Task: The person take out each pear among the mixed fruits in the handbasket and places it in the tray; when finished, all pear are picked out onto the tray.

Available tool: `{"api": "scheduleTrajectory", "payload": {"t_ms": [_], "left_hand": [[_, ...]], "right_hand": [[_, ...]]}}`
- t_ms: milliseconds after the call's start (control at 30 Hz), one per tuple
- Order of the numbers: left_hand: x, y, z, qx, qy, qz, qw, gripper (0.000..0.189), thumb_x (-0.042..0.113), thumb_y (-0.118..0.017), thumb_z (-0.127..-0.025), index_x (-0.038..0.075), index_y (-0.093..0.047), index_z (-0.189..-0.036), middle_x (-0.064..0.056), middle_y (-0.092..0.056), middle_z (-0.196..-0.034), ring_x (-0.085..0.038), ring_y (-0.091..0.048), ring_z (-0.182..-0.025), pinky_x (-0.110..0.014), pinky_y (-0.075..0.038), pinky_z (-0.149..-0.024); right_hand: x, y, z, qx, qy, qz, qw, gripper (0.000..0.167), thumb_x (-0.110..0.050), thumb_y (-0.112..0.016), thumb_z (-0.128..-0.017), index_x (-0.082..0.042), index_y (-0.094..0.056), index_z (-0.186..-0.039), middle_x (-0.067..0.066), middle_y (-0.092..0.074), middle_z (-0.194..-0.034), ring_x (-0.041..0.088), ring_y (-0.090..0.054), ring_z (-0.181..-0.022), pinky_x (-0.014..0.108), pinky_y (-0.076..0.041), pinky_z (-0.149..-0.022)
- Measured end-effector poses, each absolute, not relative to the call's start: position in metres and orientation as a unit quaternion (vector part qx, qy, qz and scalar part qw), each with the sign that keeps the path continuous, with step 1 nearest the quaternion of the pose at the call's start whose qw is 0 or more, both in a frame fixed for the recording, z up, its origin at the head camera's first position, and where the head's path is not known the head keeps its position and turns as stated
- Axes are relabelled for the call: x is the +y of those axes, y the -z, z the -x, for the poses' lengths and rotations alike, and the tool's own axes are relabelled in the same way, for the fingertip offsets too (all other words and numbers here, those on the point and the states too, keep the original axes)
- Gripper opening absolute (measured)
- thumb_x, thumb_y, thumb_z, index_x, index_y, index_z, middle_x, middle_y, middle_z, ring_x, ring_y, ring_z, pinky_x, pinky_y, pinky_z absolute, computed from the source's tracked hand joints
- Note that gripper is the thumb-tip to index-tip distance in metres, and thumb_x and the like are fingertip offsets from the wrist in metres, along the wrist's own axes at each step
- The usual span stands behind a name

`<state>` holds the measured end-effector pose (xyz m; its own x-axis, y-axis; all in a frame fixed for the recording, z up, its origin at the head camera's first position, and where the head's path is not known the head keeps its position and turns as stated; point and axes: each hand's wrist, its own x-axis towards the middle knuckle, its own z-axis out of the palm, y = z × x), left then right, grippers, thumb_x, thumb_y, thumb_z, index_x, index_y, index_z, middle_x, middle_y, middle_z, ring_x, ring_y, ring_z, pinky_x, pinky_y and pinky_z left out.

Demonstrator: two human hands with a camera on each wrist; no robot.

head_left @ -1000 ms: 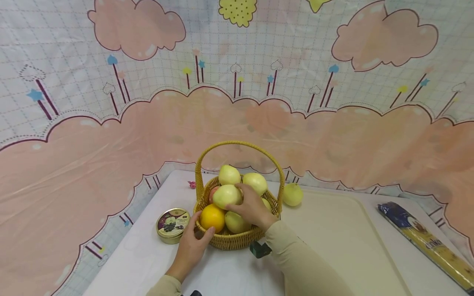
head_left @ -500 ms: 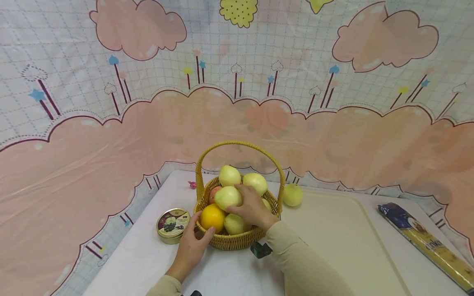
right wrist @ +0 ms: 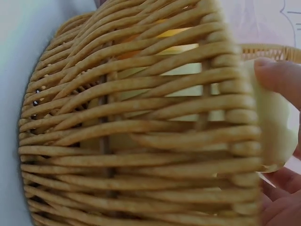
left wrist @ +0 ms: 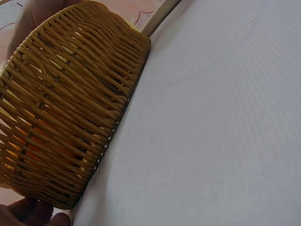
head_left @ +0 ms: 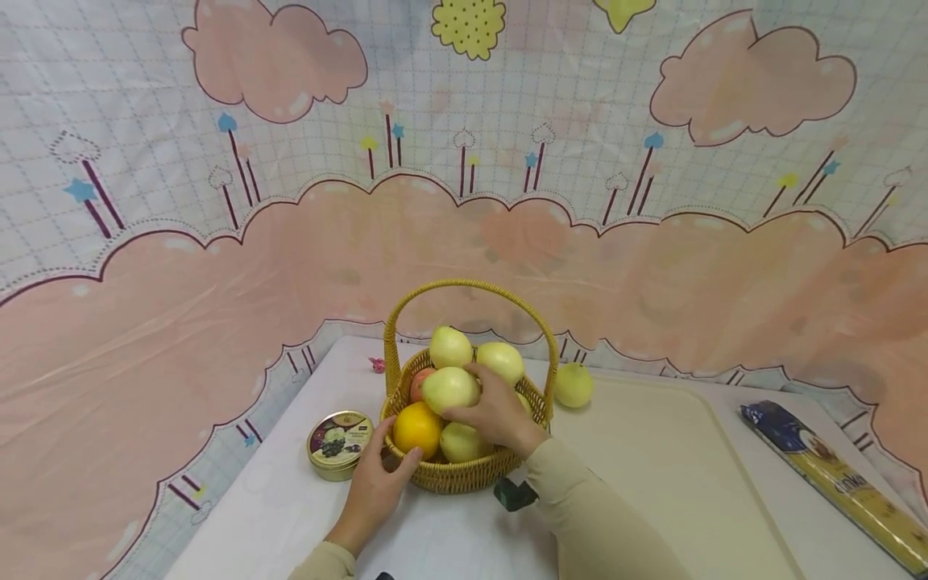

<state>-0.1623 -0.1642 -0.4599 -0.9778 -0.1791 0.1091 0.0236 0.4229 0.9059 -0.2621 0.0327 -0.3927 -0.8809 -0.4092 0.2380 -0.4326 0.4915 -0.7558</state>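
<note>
A wicker basket (head_left: 464,477) with a tall arched handle stands on the table, full of fruit. My right hand (head_left: 500,409) reaches over its right side and grips a pale yellow-green pear (head_left: 451,390) on top of the pile, thumb and fingers on its right side. My left hand (head_left: 379,481) holds the basket's left front; in the left wrist view its fingertips (left wrist: 40,212) touch the outer weave. Beside the left thumb lies an orange (head_left: 416,429). More pears (head_left: 500,362) and a partly hidden reddish fruit (head_left: 418,385) surround the held pear.
Left of the basket sits a round tin (head_left: 341,443). One loose pear (head_left: 574,385) stands to the right, by a beige tray (head_left: 652,475). A long yellow and blue packet (head_left: 834,483) lies far right. Behind is a patterned cloth; a small pink item (head_left: 377,365) lies back left.
The held pear and both hands stay almost where they were. The whole view has shifted slightly, with everything a little lower in the picture.
</note>
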Motion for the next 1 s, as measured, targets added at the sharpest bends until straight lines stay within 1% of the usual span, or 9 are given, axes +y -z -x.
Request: {"api": "scheduleTrajectory", "payload": {"t_ms": [100, 233, 367, 533, 633, 733, 867, 1000], "left_hand": [[-0.164, 0.459, 0.162, -0.838, 0.535, -0.045, 0.096, 0.073, 0.039, -0.067, -0.096, 0.008, -0.034, -0.153, -0.025, -0.035, -0.154, -0.043, -0.032, -0.142, -0.059, -0.027, -0.114], [-0.163, 0.457, 0.161, -0.839, 0.533, -0.047, 0.096, 0.073, 0.039, -0.067, -0.096, 0.008, -0.033, -0.153, -0.025, -0.034, -0.154, -0.044, -0.031, -0.142, -0.059, -0.026, -0.114], [-0.162, 0.456, 0.160, -0.841, 0.531, -0.048, 0.092, 0.073, 0.038, -0.066, -0.096, 0.008, -0.033, -0.153, -0.025, -0.034, -0.154, -0.044, -0.031, -0.142, -0.059, -0.026, -0.114], [-0.163, 0.456, 0.160, -0.842, 0.530, -0.050, 0.091, 0.072, 0.036, -0.066, -0.097, 0.008, -0.033, -0.153, -0.025, -0.033, -0.155, -0.044, -0.030, -0.143, -0.059, -0.026, -0.114], [-0.163, 0.456, 0.160, -0.842, 0.529, -0.049, 0.091, 0.072, 0.036, -0.066, -0.097, 0.008, -0.033, -0.153, -0.025, -0.032, -0.155, -0.044, -0.029, -0.143, -0.059, -0.025, -0.115], [-0.163, 0.456, 0.160, -0.842, 0.530, -0.049, 0.092, 0.072, 0.036, -0.066, -0.097, 0.007, -0.033, -0.153, -0.025, -0.033, -0.155, -0.044, -0.028, -0.144, -0.059, -0.024, -0.115], [-0.163, 0.456, 0.160, -0.842, 0.530, -0.049, 0.094, 0.072, 0.036, -0.067, -0.096, 0.007, -0.033, -0.153, -0.024, -0.033, -0.155, -0.043, -0.029, -0.143, -0.058, -0.025, -0.115], [-0.163, 0.456, 0.160, -0.841, 0.530, -0.049, 0.094, 0.072, 0.037, -0.067, -0.096, 0.007, -0.033, -0.153, -0.024, -0.034, -0.155, -0.043, -0.029, -0.143, -0.058, -0.025, -0.115]], "right_hand": [[0.037, 0.387, 0.257, -0.857, -0.445, -0.259, 0.026, 0.081, -0.034, -0.082, -0.080, 0.002, -0.047, -0.144, 0.018, -0.054, -0.137, 0.030, -0.057, -0.115, 0.046, -0.051, -0.094], [0.047, 0.378, 0.250, -0.852, -0.443, -0.279, 0.030, 0.083, -0.034, -0.082, -0.082, 0.000, -0.045, -0.147, 0.017, -0.051, -0.139, 0.030, -0.051, -0.120, 0.046, -0.052, -0.093], [0.055, 0.373, 0.243, -0.849, -0.441, -0.289, 0.045, 0.078, -0.033, -0.083, -0.081, -0.001, -0.049, -0.143, 0.014, -0.054, -0.133, 0.028, -0.052, -0.116, 0.044, -0.053, -0.089], [0.068, 0.370, 0.230, -0.837, -0.459, -0.290, 0.066, 0.072, -0.027, -0.085, -0.078, -0.003, -0.052, -0.137, 0.012, -0.054, -0.130, 0.026, -0.056, -0.107, 0.043, -0.054, -0.084], [0.078, 0.368, 0.221, -0.835, -0.471, -0.280, 0.053, 0.072, -0.026, -0.085, -0.078, -0.005, -0.051, -0.137, 0.011, -0.056, -0.127, 0.024, -0.059, -0.100, 0.039, -0.055, -0.078], [0.091, 0.367, 0.214, -0.832, -0.478, -0.280, 0.030, 0.072, -0.026, -0.085, -0.078, -0.005, -0.049, -0.138, 0.011, -0.058, -0.123, 0.023, -0.061, -0.096, 0.037, -0.056, -0.076], [0.109, 0.369, 0.206, -0.826, -0.475, -0.301, 0.019, 0.073, -0.024, -0.086, -0.078, -0.004, -0.049, -0.138, 0.013, -0.057, -0.125, 0.025, -0.060, -0.099, 0.037, -0.056, -0.078], [0.127, 0.373, 0.198, -0.826, -0.467, -0.314, 0.028, 0.073, -0.021, -0.085, -0.079, -0.001, -0.049, -0.139, 0.015, -0.056, -0.129, 0.026, -0.061, -0.101, 0.035, -0.057, -0.079]]}}
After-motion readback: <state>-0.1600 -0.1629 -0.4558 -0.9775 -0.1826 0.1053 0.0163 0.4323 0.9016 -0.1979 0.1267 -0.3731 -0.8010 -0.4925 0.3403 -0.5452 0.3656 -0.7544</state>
